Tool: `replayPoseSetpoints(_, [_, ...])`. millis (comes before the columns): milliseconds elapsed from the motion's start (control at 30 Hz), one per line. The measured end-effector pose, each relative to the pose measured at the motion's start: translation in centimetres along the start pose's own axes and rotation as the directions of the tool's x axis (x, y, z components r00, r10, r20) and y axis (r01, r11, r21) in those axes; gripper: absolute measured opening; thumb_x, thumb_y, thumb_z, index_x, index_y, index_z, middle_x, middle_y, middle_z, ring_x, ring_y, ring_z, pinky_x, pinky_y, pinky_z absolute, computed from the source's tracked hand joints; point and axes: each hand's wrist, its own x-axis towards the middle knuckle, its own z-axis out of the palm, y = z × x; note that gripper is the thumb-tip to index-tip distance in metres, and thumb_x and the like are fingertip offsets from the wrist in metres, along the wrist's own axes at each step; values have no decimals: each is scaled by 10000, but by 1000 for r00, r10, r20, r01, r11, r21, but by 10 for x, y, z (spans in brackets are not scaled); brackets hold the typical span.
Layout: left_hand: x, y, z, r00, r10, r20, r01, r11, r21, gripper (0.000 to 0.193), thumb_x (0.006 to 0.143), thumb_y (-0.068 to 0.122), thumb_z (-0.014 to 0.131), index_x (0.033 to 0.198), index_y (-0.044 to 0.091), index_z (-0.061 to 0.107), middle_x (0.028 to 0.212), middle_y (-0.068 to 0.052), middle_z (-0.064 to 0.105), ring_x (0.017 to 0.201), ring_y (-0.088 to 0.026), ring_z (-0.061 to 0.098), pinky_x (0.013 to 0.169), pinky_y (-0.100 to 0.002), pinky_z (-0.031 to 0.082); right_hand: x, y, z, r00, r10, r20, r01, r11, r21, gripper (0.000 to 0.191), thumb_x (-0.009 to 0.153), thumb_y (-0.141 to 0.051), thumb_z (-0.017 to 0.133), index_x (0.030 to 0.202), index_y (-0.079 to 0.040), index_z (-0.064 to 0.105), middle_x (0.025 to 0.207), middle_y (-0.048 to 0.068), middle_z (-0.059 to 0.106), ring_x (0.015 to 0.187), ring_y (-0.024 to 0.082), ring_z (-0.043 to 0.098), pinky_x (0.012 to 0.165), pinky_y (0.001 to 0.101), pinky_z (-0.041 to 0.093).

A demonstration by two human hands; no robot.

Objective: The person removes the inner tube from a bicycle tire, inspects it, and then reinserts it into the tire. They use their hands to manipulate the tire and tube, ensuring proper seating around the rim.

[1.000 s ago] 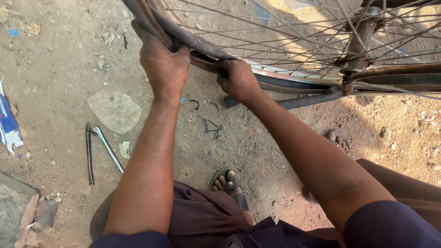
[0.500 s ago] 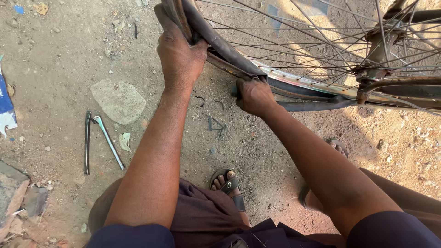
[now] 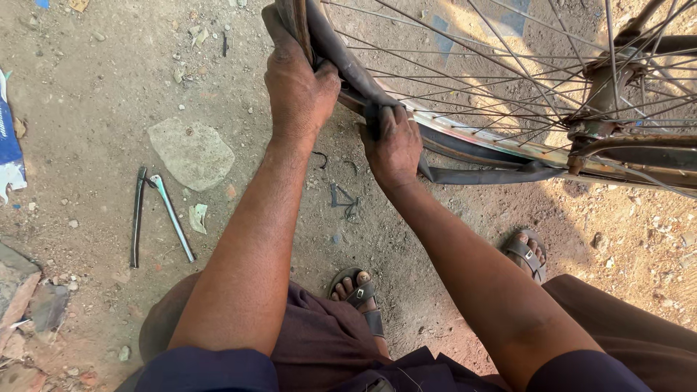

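Head view: person is crouching over a bicycle wheel (image 3: 508, 138) on bare dirt.
Left hand (image 3: 299, 86): arm is reaching straight forward, fingers are curling tight over the black tyre (image 3: 337, 54) at the rim's upper curve.
Right hand (image 3: 394, 145): arm is angling in from the right, fingers are clamping together on the tyre lower along the rim, knuckles facing the camera.
Tyre: it is peeling loose off the metal rim, trailing right.
Ground: two tyre levers (image 3: 154, 214) are lying well left, beside a flat stone (image 3: 192, 151).
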Motion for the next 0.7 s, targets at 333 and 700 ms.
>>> replayPoseSetpoints(333, [1,-5,6,1000,2,-4,-1,997,76,843,977,96,724,1525,-21,94,1243,-223,646,1096,-291,755,920,-351,617,34,-2,1,994,-101,32,93,977,190,266,876,-261,773,1007,-47,684,1004,198,713,860,418,687,742,502,549])
replayPoseSetpoints(700, [2,-9,3,998,8,70,-9,1000,15,875,992,111,704,1526,-40,28,1257,-270,618,1087,-323,737,876,-352,626,32,-21,-4,982,-163,-95,188,860,475,279,939,-25,657,1210,31,691,1113,228,713,1008,406,702,860,420,557])
